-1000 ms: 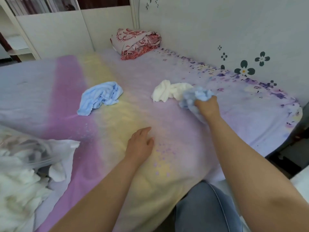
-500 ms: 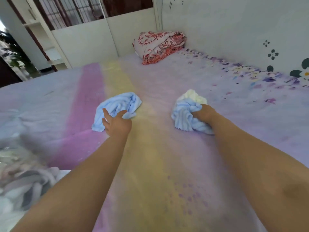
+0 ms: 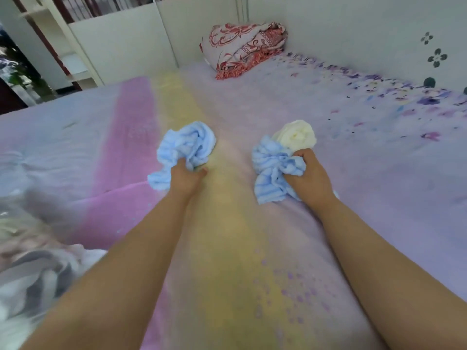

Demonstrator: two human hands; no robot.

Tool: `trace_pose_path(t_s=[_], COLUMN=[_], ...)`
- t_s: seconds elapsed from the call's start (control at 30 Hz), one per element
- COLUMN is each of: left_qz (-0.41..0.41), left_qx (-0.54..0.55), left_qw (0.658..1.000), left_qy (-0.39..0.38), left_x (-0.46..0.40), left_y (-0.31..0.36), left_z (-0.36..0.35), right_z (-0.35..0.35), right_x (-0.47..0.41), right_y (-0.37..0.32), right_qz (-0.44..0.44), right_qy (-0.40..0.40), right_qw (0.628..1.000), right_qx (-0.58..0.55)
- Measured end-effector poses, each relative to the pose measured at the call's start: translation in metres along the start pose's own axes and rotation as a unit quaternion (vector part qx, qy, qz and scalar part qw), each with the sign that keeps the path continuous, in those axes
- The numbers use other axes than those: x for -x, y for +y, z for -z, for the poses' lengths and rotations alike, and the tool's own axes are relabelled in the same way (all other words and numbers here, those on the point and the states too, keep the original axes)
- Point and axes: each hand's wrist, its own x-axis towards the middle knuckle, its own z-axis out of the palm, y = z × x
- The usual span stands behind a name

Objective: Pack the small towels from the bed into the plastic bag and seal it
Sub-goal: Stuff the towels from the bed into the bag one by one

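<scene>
Pastel bedding [image 3: 227, 248] striped in lilac, pink and yellow covers the bed and fills most of the head view, with pale wall panels behind it.

Left hand [image 3: 185, 179]: fingers curled round a bunched light-blue towel [image 3: 185, 147]. The bulk of this towel stands above the fist, and one loose end trails down to the left onto the pink stripe.

Right hand [image 3: 309, 178]: fingers closed on two towels at once. A second light-blue towel [image 3: 273, 170] is gathered at the left side of the fist and hangs down to the sheet. A cream towel [image 3: 298, 135] is bunched above the knuckles, touching the blue one.

Both hands sit near the middle of the bed, apart from each other, with the yellow stripe between them. Both forearms reach in from the lower edge of the frame.

At the lower left, blurred, lies a clear plastic bag [image 3: 32, 274] with white and grey cloth inside it; whether its mouth is open cannot be determined. It lies well apart from both hands.

At the far end of the bed, against the wall, rests a folded red-and-white patterned blanket [image 3: 242, 46]. Dark flower decals [image 3: 436, 57] mark the right-hand wall.
</scene>
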Motion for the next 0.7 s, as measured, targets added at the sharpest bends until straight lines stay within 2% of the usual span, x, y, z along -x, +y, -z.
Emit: trace_pose_path(t_s=[0.07, 0.17, 0.23, 0.33, 0.43, 0.5, 0.6, 0.63, 0.7], left_qz=[0.001, 0.029, 0.029, 0.002, -0.017, -0.053, -0.062, -0.054, -0.099], left_qx=[-0.001, 0.081, 0.096, 0.070, 0.002, -0.095, -0.218, -0.243, -0.265], left_qw=[0.999, 0.992, 0.989, 0.992, 0.998, 0.993, 0.974, 0.969, 0.957], left_qy=[0.049, 0.087, 0.112, 0.101, 0.059, 0.051, 0.007, 0.003, 0.059], left_x=[0.039, 0.118, 0.168, 0.228, 0.271, 0.294, 0.319, 0.327, 0.343], left_y=[-0.007, -0.011, -0.012, -0.015, -0.025, -0.033, -0.044, -0.046, -0.046], left_z=[-0.004, 0.005, 0.021, 0.059, 0.101, 0.124, 0.149, 0.159, 0.180], right_z=[-0.001, -0.006, -0.019, -0.044, -0.062, -0.068, -0.073, -0.074, -0.074], right_x=[0.019, 0.054, 0.083, 0.138, 0.175, 0.181, 0.190, 0.195, 0.202], right_y=[-0.017, -0.044, -0.054, -0.092, -0.118, -0.124, -0.139, -0.147, -0.165], right_qz=[0.011, 0.022, -0.020, -0.026, -0.073, -0.099, -0.023, -0.011, 0.024], right_qy=[-0.032, -0.134, -0.169, -0.173, -0.227, -0.219, -0.172, -0.146, -0.078], right_qw=[0.999, 0.989, 0.984, 0.985, 0.967, 0.967, 0.985, 0.989, 0.996], right_qx=[-0.034, -0.054, -0.057, -0.011, -0.093, -0.085, 0.016, 0.015, -0.018])
